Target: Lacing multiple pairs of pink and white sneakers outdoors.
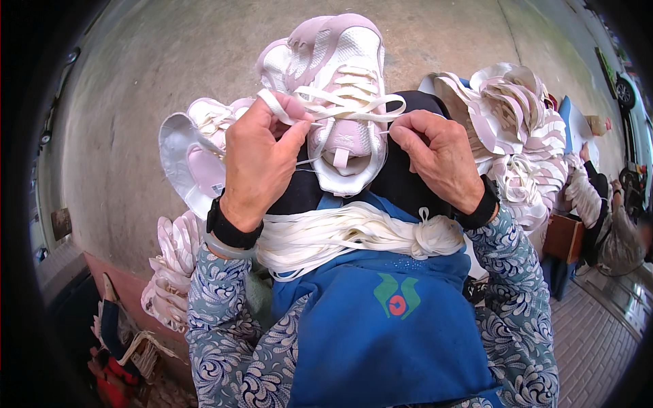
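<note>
A white and pale pink shoe upper (347,143) lies across my knees, its tongue and heel opening toward me. A flat cream shoelace (343,105) runs through its eyelets and loops loosely on both sides. My left hand (258,160) is closed, pinching the lace between thumb and fingers at the upper's left edge. On the other side my right hand (442,153) is also closed, with thumb and forefinger on the lace's thin end beside the eyelets. A thick bundle of cream laces (326,238) rests on my lap, over a blue apron (381,326).
More uppers (313,51) lie just beyond the laced one. Other uppers sit at the left (197,166), with a stack (170,272) below them. A large pile of uppers (510,115) stands at the right. Farther right are a brown box (563,236) and another person (615,231).
</note>
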Motion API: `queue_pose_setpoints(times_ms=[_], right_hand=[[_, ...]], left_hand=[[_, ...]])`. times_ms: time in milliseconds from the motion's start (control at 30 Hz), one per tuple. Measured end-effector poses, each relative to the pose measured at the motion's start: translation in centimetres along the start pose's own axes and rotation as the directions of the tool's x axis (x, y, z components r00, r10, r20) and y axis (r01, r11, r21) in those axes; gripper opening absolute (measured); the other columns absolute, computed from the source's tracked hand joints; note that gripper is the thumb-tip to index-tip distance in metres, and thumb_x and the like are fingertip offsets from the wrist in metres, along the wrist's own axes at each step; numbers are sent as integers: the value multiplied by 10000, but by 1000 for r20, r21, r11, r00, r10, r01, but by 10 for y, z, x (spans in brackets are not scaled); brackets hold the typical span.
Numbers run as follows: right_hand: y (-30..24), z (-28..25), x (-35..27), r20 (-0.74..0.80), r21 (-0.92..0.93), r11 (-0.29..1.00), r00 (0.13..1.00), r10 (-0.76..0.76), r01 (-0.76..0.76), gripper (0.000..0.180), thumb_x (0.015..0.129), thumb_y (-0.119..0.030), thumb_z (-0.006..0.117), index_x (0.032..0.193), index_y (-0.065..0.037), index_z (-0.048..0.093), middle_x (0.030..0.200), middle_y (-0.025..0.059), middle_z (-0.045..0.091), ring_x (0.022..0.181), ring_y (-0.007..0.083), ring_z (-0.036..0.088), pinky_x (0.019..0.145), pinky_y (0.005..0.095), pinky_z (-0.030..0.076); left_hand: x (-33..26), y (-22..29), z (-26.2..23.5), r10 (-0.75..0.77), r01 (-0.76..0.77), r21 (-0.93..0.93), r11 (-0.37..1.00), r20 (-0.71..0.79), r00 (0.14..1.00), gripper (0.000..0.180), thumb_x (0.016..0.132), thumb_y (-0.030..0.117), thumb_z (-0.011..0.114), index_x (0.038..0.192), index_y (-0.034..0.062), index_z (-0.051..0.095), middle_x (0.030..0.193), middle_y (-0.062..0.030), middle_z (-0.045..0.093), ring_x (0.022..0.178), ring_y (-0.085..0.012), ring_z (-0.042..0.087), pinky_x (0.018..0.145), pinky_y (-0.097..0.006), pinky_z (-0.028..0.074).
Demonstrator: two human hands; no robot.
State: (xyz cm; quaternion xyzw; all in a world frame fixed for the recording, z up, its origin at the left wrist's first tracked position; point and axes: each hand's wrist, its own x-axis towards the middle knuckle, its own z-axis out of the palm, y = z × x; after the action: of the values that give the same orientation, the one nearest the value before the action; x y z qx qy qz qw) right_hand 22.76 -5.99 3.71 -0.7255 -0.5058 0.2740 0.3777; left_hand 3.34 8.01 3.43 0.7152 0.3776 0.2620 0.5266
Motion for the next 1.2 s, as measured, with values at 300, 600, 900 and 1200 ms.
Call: queue_pose_setpoints(times_ms=[300, 600, 900, 1200], right_hand=[[-18, 0, 8, 92, -45, 992, 988, 124, -120, 160, 861, -122, 615, 832, 29, 661, 719, 184, 636, 669, 341, 622, 622, 378, 477], [-11, 1, 8, 91, -39, 980, 976, 197, -195, 240, 940, -193, 602, 864, 30, 646, 633, 23, 581, 457, 80, 539, 436, 244, 428], [-6, 16, -1, -40, -220, 973, 996, -83, 72, 172, 858, -169, 645, 918, -8, 642, 866, 166, 618, 732, 341, 629, 655, 411, 508], [-20, 32, -18, 2, -595, 799, 994, -105, 86, 317, 873, -324, 621, 952, -27, 545, 903, 130, 508, 525, 276, 598, 401, 361, 485]], left_hand=[[3, 11, -4, 106, -118, 223, 968, 66, 992, 103, 848, 7, 672, 929, 3, 608, 784, 5, 626, 666, -44, 559, 598, -202, 457], [5, 9, -4, 14, -25, 172, 985, 64, 998, 100, 840, 22, 677, 906, -1, 606, 762, -1, 632, 651, -54, 564, 581, -213, 453], [-1, -8, 4, 164, -155, 311, 938, -3, 986, 152, 816, 73, 707, 923, -2, 629, 731, -120, 655, 615, -168, 619, 571, -291, 479], [-3, 2, 9, 62, -68, 202, 977, 39, 997, 93, 817, 55, 674, 813, -28, 633, 671, -122, 625, 590, -230, 610, 574, -338, 467]])
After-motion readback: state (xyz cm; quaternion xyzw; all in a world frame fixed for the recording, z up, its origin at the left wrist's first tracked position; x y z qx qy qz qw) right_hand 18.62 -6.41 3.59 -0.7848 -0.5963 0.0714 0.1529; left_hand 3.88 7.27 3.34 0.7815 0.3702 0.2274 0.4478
